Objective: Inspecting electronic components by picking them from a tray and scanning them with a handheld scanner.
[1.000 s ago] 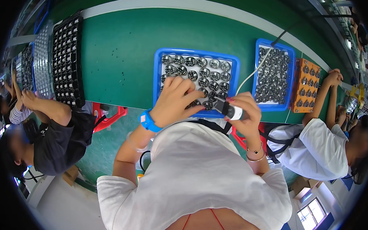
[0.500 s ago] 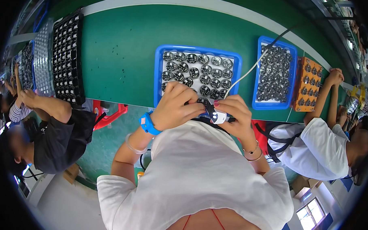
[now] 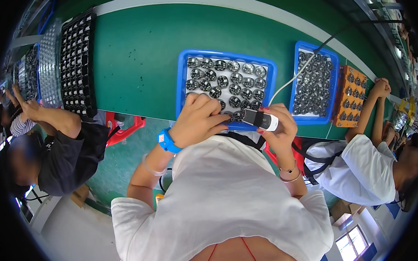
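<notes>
At the far left stand clear plastic trays (image 3: 48, 65), with a black tray (image 3: 77, 66) of small white pieces just beside them; next comes bare green desk (image 3: 134, 26) scattered with dark specks (image 3: 129, 61). The left hand (image 3: 195, 123), wearing a blue watch (image 3: 168, 139), reaches over the near edge of a blue tray (image 3: 181, 79) whose round dark parts (image 3: 222, 81) lie in rows on a white sheet. Its thumb and forefinger are at a part in the nearest row; whether that grip is closed on it or merely touching, I cannot tell. To the right, the right hand (image 3: 282, 128) has its grip wrapped around a black-and-white handheld device (image 3: 261, 120), nose toward the near row. The step in hand looks like aiming the device at one part while the left fingers steady or place it; moving on calls for keeping those fingers clear of its nose. A white cable (image 3: 284, 85) rises from beside the right hand toward a second blue tray (image 3: 310, 120), full of similar parts, and an orange block (image 3: 350, 98) sits beyond.
</notes>
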The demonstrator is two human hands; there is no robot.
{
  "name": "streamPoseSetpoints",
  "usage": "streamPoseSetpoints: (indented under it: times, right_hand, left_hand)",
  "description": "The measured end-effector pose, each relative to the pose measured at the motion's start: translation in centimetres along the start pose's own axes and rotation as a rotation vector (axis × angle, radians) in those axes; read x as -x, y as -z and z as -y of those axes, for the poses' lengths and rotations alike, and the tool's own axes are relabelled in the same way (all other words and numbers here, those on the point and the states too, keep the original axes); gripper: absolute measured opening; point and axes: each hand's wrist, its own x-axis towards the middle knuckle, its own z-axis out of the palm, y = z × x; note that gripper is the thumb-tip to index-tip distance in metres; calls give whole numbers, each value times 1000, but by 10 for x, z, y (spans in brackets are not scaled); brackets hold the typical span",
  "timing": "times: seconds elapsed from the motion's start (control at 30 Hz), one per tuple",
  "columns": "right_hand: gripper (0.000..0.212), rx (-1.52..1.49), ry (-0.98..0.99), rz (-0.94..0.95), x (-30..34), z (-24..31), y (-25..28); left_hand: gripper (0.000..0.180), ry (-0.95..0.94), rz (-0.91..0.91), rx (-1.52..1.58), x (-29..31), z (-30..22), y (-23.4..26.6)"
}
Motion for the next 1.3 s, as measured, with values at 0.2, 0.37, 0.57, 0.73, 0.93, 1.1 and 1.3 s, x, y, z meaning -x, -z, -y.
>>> streamPoseSetpoints:
  times: [0.2, 0.37, 0.57, 0.73, 0.93, 1.1, 1.3]
  right_hand:
    - [42, 96, 140, 167, -6, 2, -13]
    - [38, 163, 219, 254, -14, 8, -26]
    - [40, 154, 241, 241, -15, 8, -30]
    - [39, 123, 255, 245, -12, 4, -30]
    - [42, -60, 12, -6, -3, -5, -16]
    - [43, 72, 134, 95, -14, -2, -13]
    - [41, 166, 215, 199, -22, 1, -19]
  left_hand:
    - [20, 77, -20, -51, 17, 5, 13]
    - [21, 8, -92, -86, 20, 2, 13]
    - [19, -23, -194, -44, 12, -5, 17]
    - [17, 0, -159, -16, 12, -3, 18]
    - [20, -14, -43, -64, 14, 8, 19]
    - [19, 59, -97, -21, 5, 8, 9]
    - [16, 8, -95, -74, -5, 10, 2]
